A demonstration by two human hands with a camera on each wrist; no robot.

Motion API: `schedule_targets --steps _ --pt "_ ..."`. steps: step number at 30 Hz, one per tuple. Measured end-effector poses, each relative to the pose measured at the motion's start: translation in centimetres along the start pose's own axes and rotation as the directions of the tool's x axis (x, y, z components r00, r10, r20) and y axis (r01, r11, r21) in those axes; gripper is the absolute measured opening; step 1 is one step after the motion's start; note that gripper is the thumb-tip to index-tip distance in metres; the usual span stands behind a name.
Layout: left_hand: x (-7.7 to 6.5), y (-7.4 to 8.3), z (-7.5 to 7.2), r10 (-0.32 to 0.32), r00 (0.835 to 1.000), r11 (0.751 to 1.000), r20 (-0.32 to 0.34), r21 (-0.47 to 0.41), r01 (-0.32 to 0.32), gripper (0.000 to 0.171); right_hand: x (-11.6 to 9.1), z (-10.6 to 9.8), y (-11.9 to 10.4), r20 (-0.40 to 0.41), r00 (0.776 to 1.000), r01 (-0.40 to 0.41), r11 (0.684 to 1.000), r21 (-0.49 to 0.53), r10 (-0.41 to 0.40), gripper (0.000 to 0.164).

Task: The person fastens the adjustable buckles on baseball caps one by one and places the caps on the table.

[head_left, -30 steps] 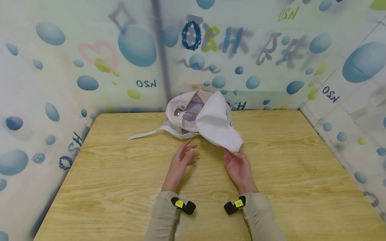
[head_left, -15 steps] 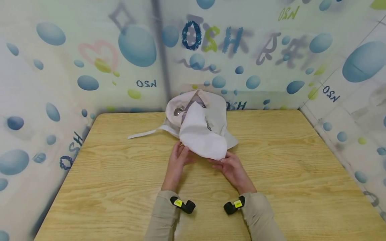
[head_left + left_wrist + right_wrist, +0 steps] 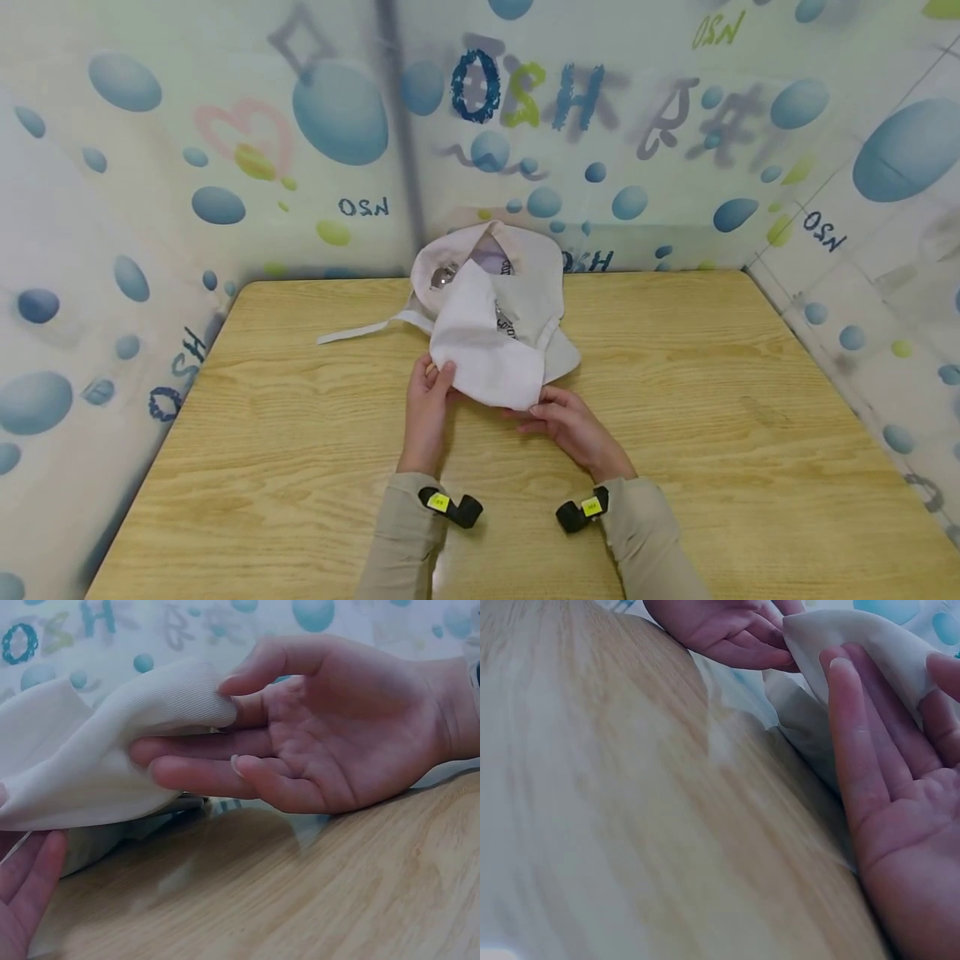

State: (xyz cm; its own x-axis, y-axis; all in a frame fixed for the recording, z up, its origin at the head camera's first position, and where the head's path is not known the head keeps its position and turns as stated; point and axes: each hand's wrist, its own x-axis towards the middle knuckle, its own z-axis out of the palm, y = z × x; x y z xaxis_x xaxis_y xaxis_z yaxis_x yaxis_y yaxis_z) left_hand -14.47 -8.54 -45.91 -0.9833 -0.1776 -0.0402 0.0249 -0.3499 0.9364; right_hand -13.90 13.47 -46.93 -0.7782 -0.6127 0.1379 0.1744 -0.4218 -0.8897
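A white cloth cap (image 3: pixel 480 358), crumpled and seen partly from inside, lies at the table's back edge. Its broad white front piece hangs toward me, with dark lettering beside it. A metal buckle (image 3: pixel 443 275) shows at the upper left, and a narrow strap (image 3: pixel 354 334) trails left. My left hand (image 3: pixel 428 412) pinches the left edge of the front piece, thumb on top and fingers beneath. At its right corner, my right hand (image 3: pixel 572 425) pinches the cloth. The left wrist view shows the left fingers (image 3: pixel 206 777) under the folded fabric (image 3: pixel 150 705). Part of the lettering is hidden.
The wooden table (image 3: pixel 720 433) extends to both sides and toward me. A patterned wall (image 3: pixel 645 183) stands directly behind the cap, and side walls flank the table. Each sleeve carries a black camera mount, one by the left wrist (image 3: pixel 467 511).
The white front piece has been drawn left and toward me. My left hand, earlier apart from the cloth, has taken hold of its left edge; my right hand has shifted left with its corner.
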Motion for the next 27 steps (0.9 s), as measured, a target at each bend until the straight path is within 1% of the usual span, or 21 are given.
schedule_targets --steps 5,9,12,16,18,20,21,23,25,27 --pt "0.0 -0.1 -0.2 0.004 1.000 0.999 0.003 -0.032 -0.004 0.036 -0.2 -0.2 -0.1 -0.003 1.000 -0.007 1.000 -0.013 0.007 0.021" --pt "0.0 -0.2 -0.3 0.006 1.000 0.999 0.016 -0.043 -0.005 0.032 -0.5 -0.6 -0.2 0.012 1.000 0.000 1.000 -0.020 0.000 0.024" --pt "-0.3 0.5 -0.1 -0.001 0.999 0.999 0.037 -0.033 0.002 0.030 -0.6 -1.0 -0.3 0.028 0.999 0.019 1.000 0.000 -0.019 0.031" --pt "-0.6 1.3 0.1 -0.004 0.998 0.999 0.064 -0.036 0.007 0.030 -0.7 -1.5 -0.5 0.018 0.999 0.033 0.999 0.016 -0.033 0.035" --pt "-0.5 1.1 0.0 0.004 0.998 0.998 0.069 -0.063 0.000 0.031 -0.7 -1.6 -0.5 -0.017 0.999 0.028 1.000 0.001 -0.028 0.034" --pt "-0.3 0.8 -0.1 0.016 0.997 0.995 0.071 -0.102 -0.009 0.032 -0.7 -1.6 -0.6 -0.090 0.995 0.036 0.999 -0.013 -0.037 0.031" --pt "-0.2 0.6 -0.2 0.022 0.997 0.993 0.072 -0.121 -0.014 0.033 -0.7 -1.7 -0.6 -0.134 0.990 0.047 0.999 -0.020 -0.049 0.030" --pt "-0.1 0.3 -0.4 0.037 0.997 0.989 0.072 -0.145 -0.026 0.034 -0.7 -1.7 -0.6 -0.234 0.968 0.083 0.996 -0.031 -0.088 0.027" --pt "-0.1 0.2 -0.5 0.051 0.996 0.988 0.074 -0.152 -0.040 0.035 -0.7 -1.8 -0.7 -0.324 0.937 0.126 0.992 -0.027 -0.128 0.025" --pt "-0.1 0.1 -0.5 0.065 0.995 0.988 0.075 -0.143 -0.054 0.035 -0.7 -1.9 -0.7 -0.377 0.913 0.161 0.987 -0.021 -0.157 0.025"
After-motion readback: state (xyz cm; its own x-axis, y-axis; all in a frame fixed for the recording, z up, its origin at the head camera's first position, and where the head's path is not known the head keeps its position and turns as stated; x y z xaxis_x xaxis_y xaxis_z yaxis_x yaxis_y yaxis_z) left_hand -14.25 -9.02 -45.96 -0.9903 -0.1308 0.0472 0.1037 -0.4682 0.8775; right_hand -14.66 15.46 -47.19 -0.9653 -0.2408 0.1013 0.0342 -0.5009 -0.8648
